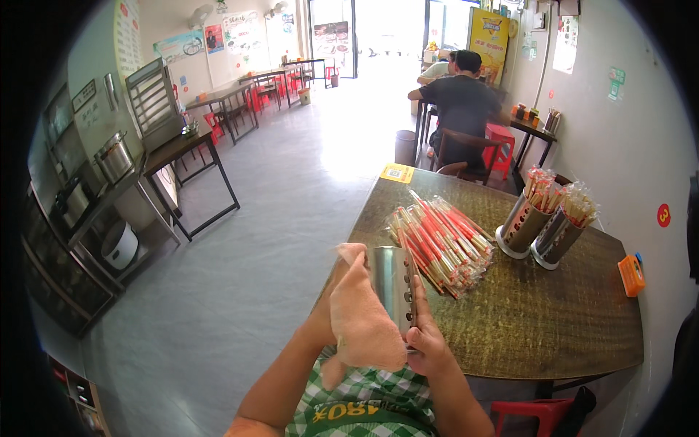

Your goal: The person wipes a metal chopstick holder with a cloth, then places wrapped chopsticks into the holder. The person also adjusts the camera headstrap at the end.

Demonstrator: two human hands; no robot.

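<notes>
My right hand (428, 338) holds a perforated stainless-steel chopstick holder (389, 284) tilted over the near left edge of the table, fingers along its side with the holes. My left hand (323, 317) grips a peach-coloured cloth (360, 328) against the holder's left side. The cloth hides most of the left fingers. Just beyond the holder lies a heap of plastic-wrapped chopsticks (442, 240) with red and white wrappers. Farther right stand two metal holders, a left one (523, 226) and a right one (558, 237), both full of wrapped chopsticks.
The brown tabletop (546, 322) carries a yellow card (397, 173) and, by the wall, an orange box (632, 276). A red stool (532, 415) is below its near edge. Two people sit at the table beyond. Left stands a side table (177, 150) near a steel pot (114, 158).
</notes>
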